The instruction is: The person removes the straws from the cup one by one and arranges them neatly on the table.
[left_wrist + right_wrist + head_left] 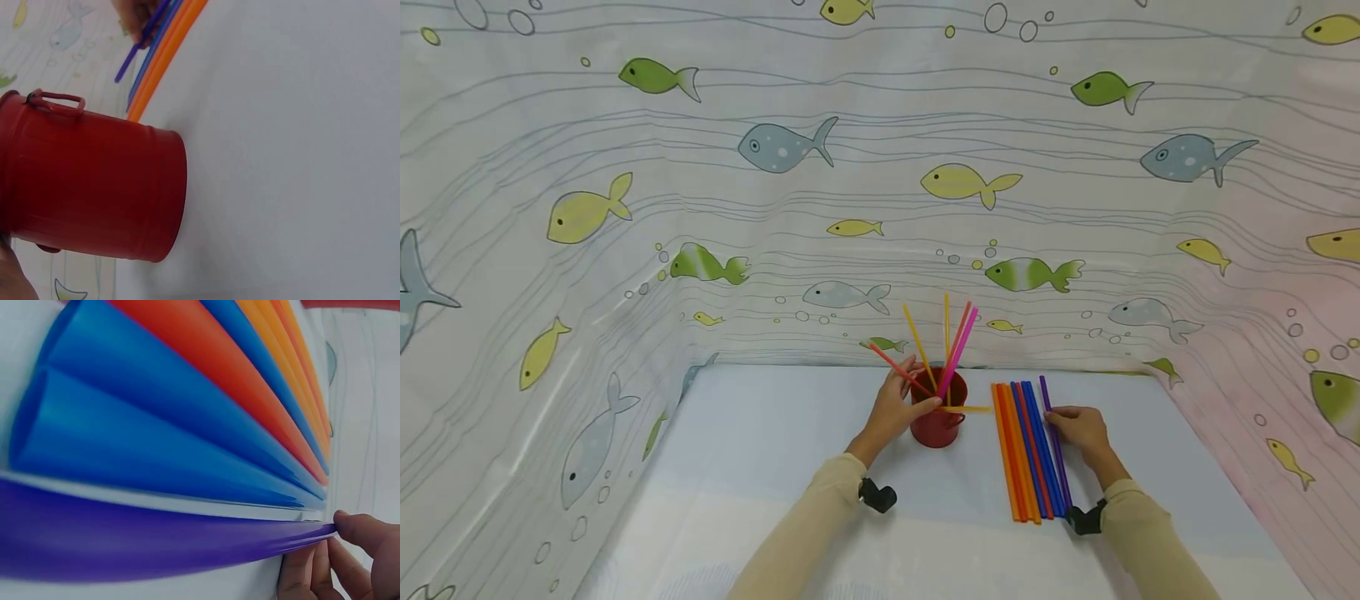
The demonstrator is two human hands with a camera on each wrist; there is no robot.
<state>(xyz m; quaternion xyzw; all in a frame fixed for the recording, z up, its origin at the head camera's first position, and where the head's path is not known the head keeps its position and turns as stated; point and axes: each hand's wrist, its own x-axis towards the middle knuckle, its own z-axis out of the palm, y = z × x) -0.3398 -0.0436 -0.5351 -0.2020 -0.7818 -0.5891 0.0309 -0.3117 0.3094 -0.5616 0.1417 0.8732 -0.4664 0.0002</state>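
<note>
A red metal bucket stands on the table, with several yellow, red and pink straws leaning out of it at different angles. My left hand grips the bucket's rim from the left, thumb at the front. In the left wrist view the bucket fills the left side and hides most of that hand. Between thumb and fingers, my right hand pinches a purple straw near its far end. This straw lies just right of a row of orange, red and blue straws, with a narrow gap between.
Side by side on the white table, the straw row lies between bucket and right hand. A yellow straw juts rightward from the bucket's rim. Fish-patterned cloth surrounds the table's back and sides.
</note>
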